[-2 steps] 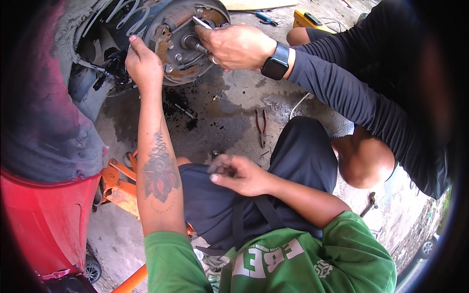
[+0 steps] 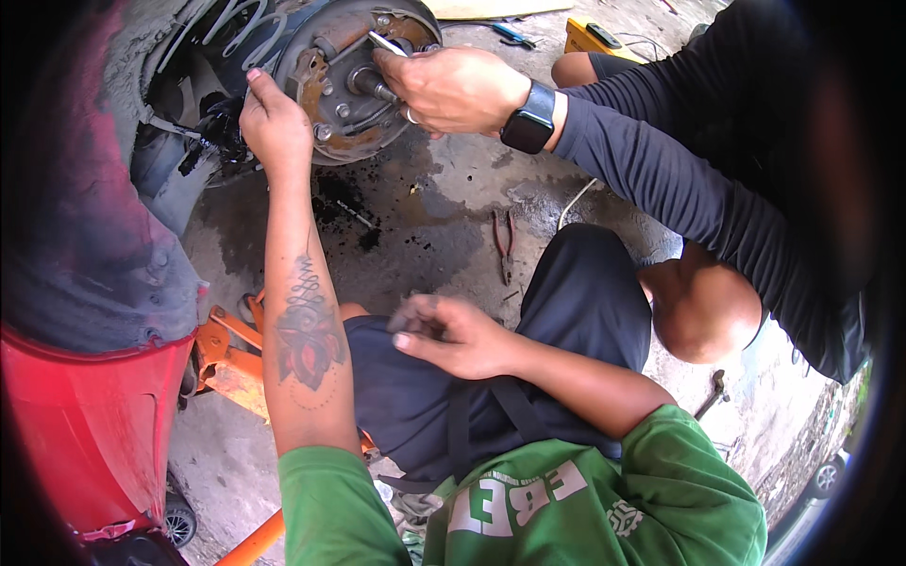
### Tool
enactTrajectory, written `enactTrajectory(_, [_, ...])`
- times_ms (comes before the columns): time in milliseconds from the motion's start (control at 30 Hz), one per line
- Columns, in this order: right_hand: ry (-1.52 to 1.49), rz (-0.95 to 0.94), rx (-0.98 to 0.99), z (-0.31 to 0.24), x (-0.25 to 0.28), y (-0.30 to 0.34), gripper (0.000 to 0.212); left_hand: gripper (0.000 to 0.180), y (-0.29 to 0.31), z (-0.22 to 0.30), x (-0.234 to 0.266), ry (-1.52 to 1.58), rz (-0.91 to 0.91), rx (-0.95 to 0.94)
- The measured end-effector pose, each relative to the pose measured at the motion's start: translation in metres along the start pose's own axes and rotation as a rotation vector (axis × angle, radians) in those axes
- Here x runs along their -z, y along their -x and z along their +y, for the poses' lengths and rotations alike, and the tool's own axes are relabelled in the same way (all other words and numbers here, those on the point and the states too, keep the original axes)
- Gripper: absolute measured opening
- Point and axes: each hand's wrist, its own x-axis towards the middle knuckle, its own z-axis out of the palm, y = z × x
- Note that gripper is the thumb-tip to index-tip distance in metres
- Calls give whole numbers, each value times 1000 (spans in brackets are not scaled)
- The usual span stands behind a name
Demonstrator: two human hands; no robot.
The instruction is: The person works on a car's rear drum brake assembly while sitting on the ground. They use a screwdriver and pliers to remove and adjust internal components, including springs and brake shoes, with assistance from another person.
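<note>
A rusty drum brake assembly with bolts, springs and a central spindle faces me at the top. My left hand is at the left edge of its round backing plate, thumb up; its other fingers are hidden, so I cannot see whether they grip. My right hand hovers over my dark-trousered lap, thumb apart and fingers loosely bent and a little blurred, with nothing visible in it. Another person's hand, wearing a ring and black watch, holds a thin pale tool at the brake.
Red-handled pliers lie on the oil-stained concrete. An orange jack stands beside the red car body on the left. A coil spring is behind the brake. The other person's knee and a metal tool are at right.
My right hand has shifted slightly to the left. My left hand and the other person's hand stay at the brake.
</note>
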Motion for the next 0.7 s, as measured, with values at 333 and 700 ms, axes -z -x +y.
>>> enactTrajectory(333, [-241,235,332,-77,-49,-140,24,49,5,55,96,908,337,419])
enactTrajectory(700, [-67,328,346,-55,41,-10,20,44,27,56,43,546,330,-131])
